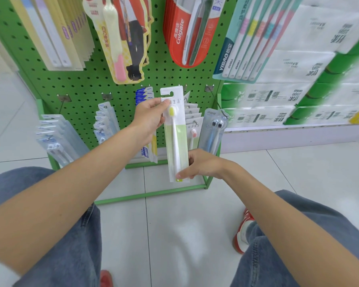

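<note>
Starting big: green pegboard rack (87, 85) standing on the tile floor (184, 224), stock hung on hooks for face-out display and an easy slide-off forward. Stacked tissue packs (298, 59) off to the right, well apart from the action. Up top, a red Colgate toothbrush pack (187, 32) dangling the same way. Down in the bottom row, matching white-and-green packs (193, 114) fanned out on one hook (195, 122), just beside a blue googly-eyed kids' toothbrush pack (214, 131).

Now the main thing: lime toothbrush pack (175, 141), white card with a yellow-green brush head, held upright in front of that bottom row, hang hole (171, 92) up top and not on any hook. Probably kept vertical and face-out to line the hole up with the hook behind, or maybe fresh off it. Can't tell which.

Then left hand (151, 119), reaching in from the left, thumb on the front of the card near the brush head, fingers curled behind, pinching the upper edge. Lower down, right hand (201, 164), knuckles up, forefinger laid across the front of the bottom end, thumb hidden behind, other fingers curled. Two-point grip, guessing to stop a floppy card from swinging.
</note>
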A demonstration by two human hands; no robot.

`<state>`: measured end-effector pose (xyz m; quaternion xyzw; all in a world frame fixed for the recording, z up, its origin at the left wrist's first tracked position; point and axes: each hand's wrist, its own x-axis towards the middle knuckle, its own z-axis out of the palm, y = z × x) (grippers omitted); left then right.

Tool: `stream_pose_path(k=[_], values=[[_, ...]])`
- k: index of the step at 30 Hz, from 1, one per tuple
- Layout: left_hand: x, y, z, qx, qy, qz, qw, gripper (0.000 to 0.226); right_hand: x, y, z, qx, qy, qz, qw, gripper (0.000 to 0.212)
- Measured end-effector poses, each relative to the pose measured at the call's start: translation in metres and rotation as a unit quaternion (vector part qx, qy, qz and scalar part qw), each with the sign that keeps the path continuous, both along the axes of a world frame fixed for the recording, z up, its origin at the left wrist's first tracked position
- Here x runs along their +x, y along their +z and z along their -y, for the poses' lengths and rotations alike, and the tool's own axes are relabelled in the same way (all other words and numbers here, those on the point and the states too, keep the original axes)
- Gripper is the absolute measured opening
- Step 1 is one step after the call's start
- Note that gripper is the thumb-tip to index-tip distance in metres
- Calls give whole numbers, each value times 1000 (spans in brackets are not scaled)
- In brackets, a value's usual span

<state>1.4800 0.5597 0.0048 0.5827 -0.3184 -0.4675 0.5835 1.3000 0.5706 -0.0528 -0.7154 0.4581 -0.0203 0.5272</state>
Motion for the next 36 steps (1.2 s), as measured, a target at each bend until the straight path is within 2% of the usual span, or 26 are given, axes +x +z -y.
stream_pose_path(k=[2,3,6,8,11,14,16,18,22,24,26,30,36], values=[[-1,-1,1,-19,-17,39,999,24,3,-2,-2,-35,-19,-13,999,60],[-2,0,0,-27,-32,73,996,34,4,-2,-2,-48,-25,-9,998,58],[-5,5,-7,-30,-72,191,979,59,6,-1,-5,-73,-37,30,996,23],[-6,5,-10,-16,-79,230,970,71,6,1,-7,-79,-32,45,995,24],[-6,6,-10,-18,-60,179,982,49,7,0,-9,-60,-37,59,996,35],[-6,10,-10,-39,-77,165,983,57,7,0,-10,-48,-46,72,995,41],[-6,9,-12,-41,-83,186,978,68,10,-2,-13,-68,-42,62,995,44],[-6,7,-13,-34,-75,222,972,77,12,-8,-14,-104,-28,40,993,62],[-4,8,-10,-22,-65,223,972,53,15,-10,-19,-75,-18,55,996,101],[-3,8,-9,-36,-69,219,973,39,14,-11,-18,-57,-34,68,995,108],[-4,8,-8,-57,-70,212,973,26,16,-14,-16,-56,-52,82,994,97],[-7,6,-10,-74,-90,187,975,20,20,-20,-15,-68,-75,84,991,59],[-6,6,-8,-5,-106,152,983,20,17,-17,-13,-60,-72,74,993,48]])
